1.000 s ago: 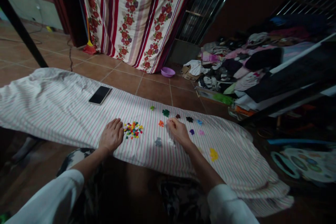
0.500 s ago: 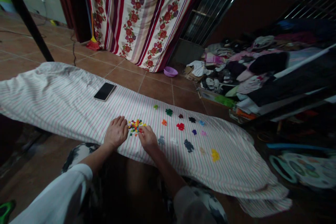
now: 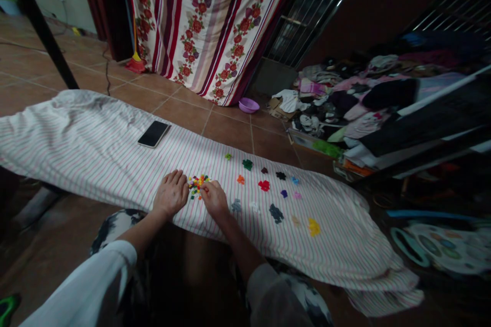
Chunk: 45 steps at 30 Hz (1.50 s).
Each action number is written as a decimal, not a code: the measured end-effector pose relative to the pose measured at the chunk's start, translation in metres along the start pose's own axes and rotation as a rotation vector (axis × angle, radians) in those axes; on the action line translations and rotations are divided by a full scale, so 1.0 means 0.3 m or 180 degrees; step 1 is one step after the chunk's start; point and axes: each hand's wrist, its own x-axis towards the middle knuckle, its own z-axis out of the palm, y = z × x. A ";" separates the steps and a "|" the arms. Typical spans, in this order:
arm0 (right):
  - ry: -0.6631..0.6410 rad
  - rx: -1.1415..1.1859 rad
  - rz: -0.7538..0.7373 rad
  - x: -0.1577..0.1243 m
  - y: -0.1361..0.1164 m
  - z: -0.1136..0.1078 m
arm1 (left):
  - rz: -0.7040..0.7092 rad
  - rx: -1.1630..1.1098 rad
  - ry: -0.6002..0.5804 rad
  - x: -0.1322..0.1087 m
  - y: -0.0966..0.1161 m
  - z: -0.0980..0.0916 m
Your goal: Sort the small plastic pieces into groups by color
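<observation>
A mixed heap of tiny coloured pieces (image 3: 195,182) lies on a striped cloth (image 3: 115,138); they are too small to tell their kind. My left hand (image 3: 171,195) rests flat, palm down, at the heap's left edge, fingers extended. At its right edge my right hand (image 3: 215,199) has its fingertips pinched together among the pieces; whatever is between them is hidden. To the right lie small piles sorted by colour, among them dark green (image 3: 247,164), orange (image 3: 240,179), red (image 3: 264,185), black (image 3: 281,176), dark grey (image 3: 275,213) and yellow (image 3: 314,227) ones.
A phone (image 3: 154,134) lies on the cloth, left of the heap. Beyond the cloth are a tiled floor, a purple basin (image 3: 249,105), a floral curtain (image 3: 199,25) and a broom (image 3: 135,63). Piled clothes (image 3: 356,97) fill the right side.
My right hand's pinched fingertips have shifted slightly left, further into the mixed heap. My left hand has stayed in place, and the sorted piles look the same.
</observation>
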 end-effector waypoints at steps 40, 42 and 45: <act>0.0543 0.1582 0.0619 0.005 0.007 -0.004 | 0.0096 0.0164 0.0117 -0.001 -0.002 0.004; 0.0601 0.1727 0.0661 -0.001 0.020 0.001 | 0.0100 0.0194 0.0112 -0.002 -0.003 0.004; 0.0688 0.1830 0.0650 -0.008 0.036 -0.005 | 0.0137 0.0181 0.0125 -0.004 -0.005 0.005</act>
